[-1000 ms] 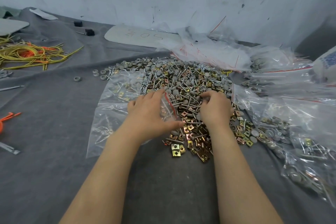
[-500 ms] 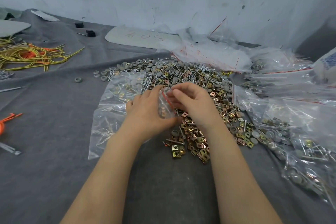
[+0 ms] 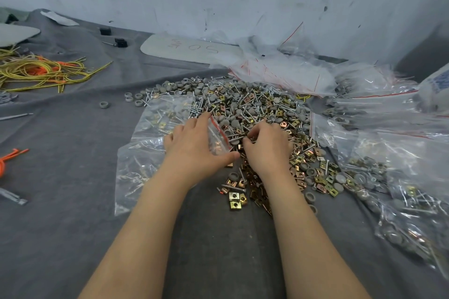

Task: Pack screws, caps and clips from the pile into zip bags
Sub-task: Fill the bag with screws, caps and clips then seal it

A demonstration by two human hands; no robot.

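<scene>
A big pile (image 3: 257, 109) of silver screws, grey round caps and brass-coloured clips lies on the grey cloth. My left hand (image 3: 196, 150) holds a small clear zip bag (image 3: 218, 136) with a red seal line, its mouth held wide between thumb and fingers at the pile's near left edge. A few parts show inside the bag. My right hand (image 3: 267, 150) rests on the pile just right of the bag, fingers curled down into the parts. What the fingertips hold is hidden.
Filled zip bags (image 3: 388, 177) lie at the right and others (image 3: 155, 143) under my left hand. Empty bags (image 3: 279, 73) are heaped at the back by the wall. Yellow and orange wires (image 3: 41, 73) lie far left. A grey plate (image 3: 192, 50) sits behind the pile.
My right hand went from the pile to the bag's mouth half a second ago and has now dropped back onto the pile. The left hand kept holding the bag in place.
</scene>
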